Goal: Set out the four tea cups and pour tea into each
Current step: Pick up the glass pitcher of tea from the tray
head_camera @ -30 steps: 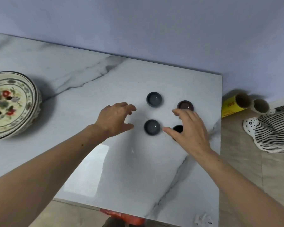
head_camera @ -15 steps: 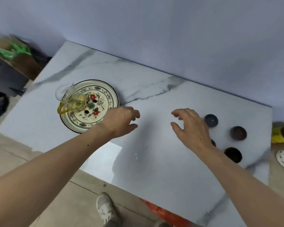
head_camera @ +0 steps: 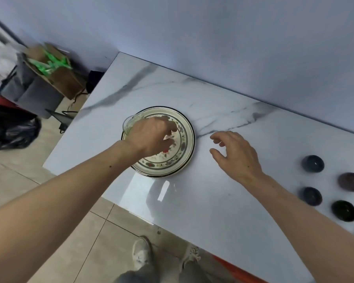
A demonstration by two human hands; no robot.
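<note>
item: white marble-patterned tabletop (head_camera: 192, 201), grey veins, set against a pale blue wall (head_camera: 213, 37).

item: left hand (head_camera: 151, 137), bare forearm reaching in from the lower left. it lies over the round cream ceramic plate with floral border and dark rim (head_camera: 184, 160), fingers curled downward. whether the fingers have closed on anything cannot be told; they are blurred and turned away from the camera.

item: clear glass pitcher (head_camera: 130, 124), only its rim and a pale yellowish side showing just beyond the left hand's knuckles, at the far-left edge of the plate. the rest is hidden under the hand.

item: right hand (head_camera: 235, 156), bare forearm entering from the lower right. fingers spread and loosely bent, palm down, holding nothing. it sits just right of the plate, not touching it, and whether it touches the tabletop cannot be told.

item: four small round glazed tea cups, grouped well to the right of the right hand, all upright on the tabletop and apart from one another. dark blue-grey cup (head_camera: 313, 164), farthest from the person; plum-brown cup (head_camera: 350, 181), to its right; second dark blue-grey cup (head_camera: 312, 196), nearer; black cup (head_camera: 344, 210), nearest. contents cannot be made out.

item: two pale worn shoes (head_camera: 140, 254) on beige floor tiles, below the table edge.

item: brown cardboard box with green strips (head_camera: 53, 72), grey bag and black plastic sack (head_camera: 10, 129), on the floor far left of the left hand.
</note>
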